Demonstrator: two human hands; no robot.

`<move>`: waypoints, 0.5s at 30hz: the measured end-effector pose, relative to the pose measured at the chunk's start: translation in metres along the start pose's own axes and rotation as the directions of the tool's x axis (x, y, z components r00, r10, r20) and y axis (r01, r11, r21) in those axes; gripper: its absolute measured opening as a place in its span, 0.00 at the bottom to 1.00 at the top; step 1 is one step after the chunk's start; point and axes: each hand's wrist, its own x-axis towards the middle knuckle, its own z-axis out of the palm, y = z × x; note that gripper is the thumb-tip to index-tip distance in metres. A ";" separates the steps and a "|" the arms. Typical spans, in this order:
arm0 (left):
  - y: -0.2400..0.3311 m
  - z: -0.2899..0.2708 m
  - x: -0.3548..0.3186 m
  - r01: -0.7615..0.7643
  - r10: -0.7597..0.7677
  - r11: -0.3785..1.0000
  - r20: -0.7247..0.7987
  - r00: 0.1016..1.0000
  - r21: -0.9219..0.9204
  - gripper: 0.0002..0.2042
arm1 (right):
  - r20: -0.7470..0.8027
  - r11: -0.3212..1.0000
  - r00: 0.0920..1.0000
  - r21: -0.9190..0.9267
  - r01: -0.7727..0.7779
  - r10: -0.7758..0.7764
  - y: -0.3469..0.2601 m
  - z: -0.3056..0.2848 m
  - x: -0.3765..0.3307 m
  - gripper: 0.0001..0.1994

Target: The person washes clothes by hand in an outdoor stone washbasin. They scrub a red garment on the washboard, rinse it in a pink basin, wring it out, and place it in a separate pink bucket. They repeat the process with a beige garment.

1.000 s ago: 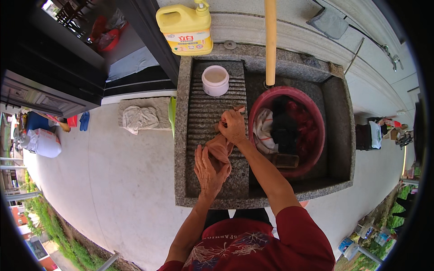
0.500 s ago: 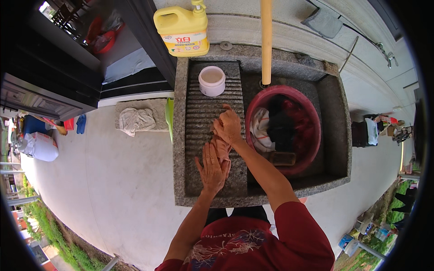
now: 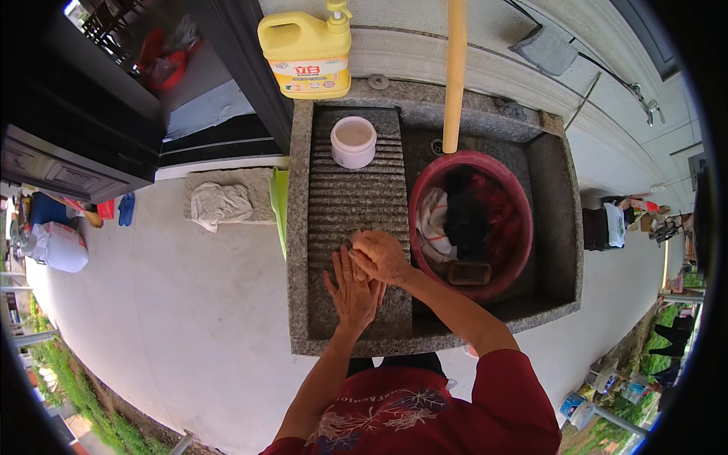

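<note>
My left hand (image 3: 353,294) lies flat with its fingers stretched out on the ribbed stone washboard (image 3: 387,182). Bent closed, my right hand (image 3: 383,256) sits against the left hand's fingers, on the side nearer the red basin. The pinkish cloth between and under my hands is almost wholly hidden now; the earlier picture shows it gripped at its far end by the right hand. Beyond my hands, a pale pink open tub (image 3: 353,142) stands on the ribs.
A red basin (image 3: 523,265) with wet dark, red and white clothes and a scrubbing brush (image 3: 469,273) stands in the stone sink (image 3: 557,235). A wooden pole (image 3: 455,76) reaches into the sink. A yellow pump jug (image 3: 307,61) is at the far left corner.
My right hand has drawn back toward me along the washboard, from the cloth's far end to my left hand. The left hand stays nearly in place. The view has shifted slightly.
</note>
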 end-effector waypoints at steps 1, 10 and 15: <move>0.003 -0.003 -0.001 -0.025 0.018 0.996 0.089 0.996 0.088 0.33 | -0.039 0.999 0.999 -0.042 -0.013 0.012 -0.004 -0.002 -0.012 0.10; 0.006 0.005 0.001 0.068 -0.070 0.994 -0.020 0.997 -0.086 0.33 | -0.203 0.854 0.918 -0.342 -0.392 0.341 0.066 0.013 0.045 0.13; 0.004 -0.004 0.000 -0.033 0.025 0.994 0.080 0.996 0.103 0.32 | 0.006 0.995 0.995 -0.006 -0.098 0.098 -0.024 -0.007 -0.022 0.14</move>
